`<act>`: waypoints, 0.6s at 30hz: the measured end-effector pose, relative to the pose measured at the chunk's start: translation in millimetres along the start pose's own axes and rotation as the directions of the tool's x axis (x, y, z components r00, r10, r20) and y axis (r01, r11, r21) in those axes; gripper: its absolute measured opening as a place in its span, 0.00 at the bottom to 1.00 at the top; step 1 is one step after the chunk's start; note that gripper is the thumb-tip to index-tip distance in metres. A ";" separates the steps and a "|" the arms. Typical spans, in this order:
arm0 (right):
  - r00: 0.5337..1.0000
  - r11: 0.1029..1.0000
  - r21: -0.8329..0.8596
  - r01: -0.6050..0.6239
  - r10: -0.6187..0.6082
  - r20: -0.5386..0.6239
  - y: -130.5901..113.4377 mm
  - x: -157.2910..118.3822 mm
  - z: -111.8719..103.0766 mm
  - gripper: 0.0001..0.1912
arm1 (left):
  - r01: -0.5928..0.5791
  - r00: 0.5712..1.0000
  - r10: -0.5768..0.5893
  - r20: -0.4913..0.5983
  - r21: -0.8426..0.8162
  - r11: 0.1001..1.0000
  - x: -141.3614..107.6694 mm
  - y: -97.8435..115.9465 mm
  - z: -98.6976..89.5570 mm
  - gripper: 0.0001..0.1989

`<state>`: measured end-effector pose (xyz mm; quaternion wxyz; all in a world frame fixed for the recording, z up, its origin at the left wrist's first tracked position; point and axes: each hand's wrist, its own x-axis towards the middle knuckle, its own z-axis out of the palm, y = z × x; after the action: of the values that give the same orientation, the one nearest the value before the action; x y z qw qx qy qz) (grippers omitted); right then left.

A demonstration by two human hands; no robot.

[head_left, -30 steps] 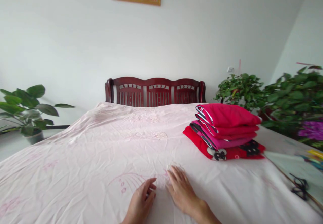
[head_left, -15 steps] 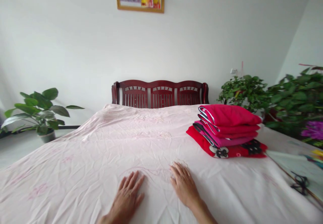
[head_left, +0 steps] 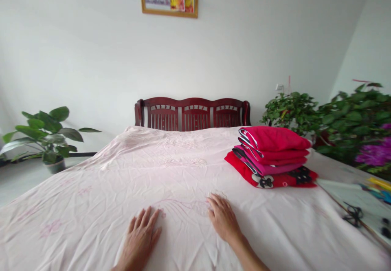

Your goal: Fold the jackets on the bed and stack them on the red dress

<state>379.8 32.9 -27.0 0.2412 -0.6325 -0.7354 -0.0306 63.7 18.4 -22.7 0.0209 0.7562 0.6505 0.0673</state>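
Observation:
Palm down, my left hand [head_left: 141,235] lies on the pale pink embroidered sheet [head_left: 100,206], its fingers stretched out and a little apart. My right hand [head_left: 224,219] rests flat on the same cloth, fingers extended over a stitched flower pattern. Neither hand holds anything. Beyond my right hand, apart from it, stands a stack of folded clothes [head_left: 275,157] in red and magenta with dark and white edges. The bottom red piece carries a black-and-white cartoon figure. Creases run through the sheet around both hands.
A dark red wooden backrest [head_left: 195,114] rises behind the sheet's far edge. Potted plants stand at left [head_left: 55,136] and right [head_left: 290,112]. On the right side, a glass-like surface [head_left: 339,193] bears a black tangled item [head_left: 353,214]. A framed picture [head_left: 169,13] hangs above.
My left hand has slid left across the sheet, away from my right hand. My right hand stays nearly in place. The view has shifted slightly to the right.

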 end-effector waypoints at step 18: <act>1.000 1.000 -0.009 -0.016 0.016 -0.006 -2.6 1.6 -1.8 0.22 | -0.015 1.000 0.015 -0.012 -0.013 1.000 3.3 0.2 3.1 0.28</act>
<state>377.8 33.2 -24.1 0.2407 -0.6393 -0.7295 -0.0338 64.8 21.8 -25.4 0.0215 0.7606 0.6444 0.0764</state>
